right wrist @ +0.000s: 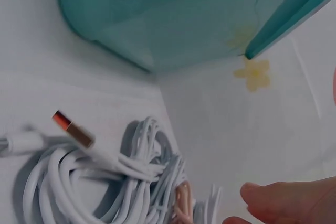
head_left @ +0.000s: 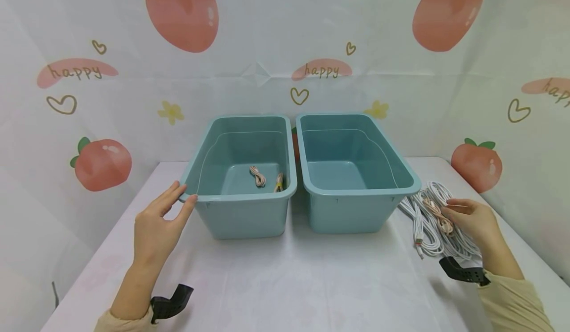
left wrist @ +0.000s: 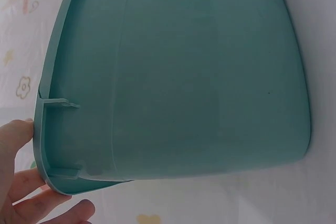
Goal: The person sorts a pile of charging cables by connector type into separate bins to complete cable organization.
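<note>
At the near left corner of the left blue-green bin [head_left: 249, 218], my left hand [head_left: 156, 228] holds the rim, thumb on the front edge and fingers on the side edge. The left wrist view shows the fingers partly behind the rim corner. Inside this bin lie a coiled beige-pink cable [head_left: 257, 176] and another small coil with a yellow tie [head_left: 279, 182]. My right hand [head_left: 474, 220] hovers over a pile of white cables [head_left: 429, 228], close to a beige-pink cable [head_left: 438, 214]. In the right wrist view its fingers stand apart from the beige-pink cable [right wrist: 182, 203].
A second blue-green bin [head_left: 352, 213] stands beside the first, between it and the cable pile. Behind the bins hangs a fruit-print backdrop [head_left: 254, 20]. A white cloth covers the table [head_left: 303, 287]. Black mounts [head_left: 171, 302] sit at both wrists.
</note>
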